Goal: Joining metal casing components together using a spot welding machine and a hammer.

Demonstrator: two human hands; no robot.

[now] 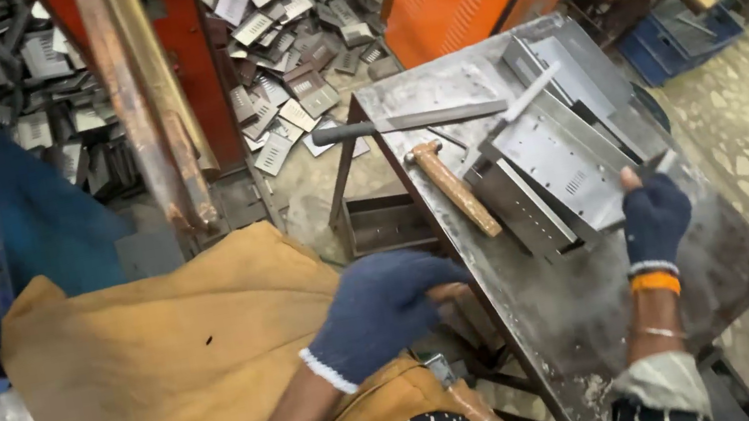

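A heap of perforated grey metal plates [279, 64] lies on the floor far left, behind a mustard cloth [168, 367] draped over the person's lap. The left hand [380, 306], in a blue knit glove, is curled at the steel table [613, 302] edge; its grasp is hidden. Past the wooden-handled hammer [452, 187] and long file [410, 120], the gloved right hand [654, 214] grips the near edge of a slotted sheet-metal panel [559, 164] atop stacked panels.

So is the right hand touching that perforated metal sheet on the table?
Touching. The head view shows the right hand with fingertips on the lower edge of the perforated metal sheet.
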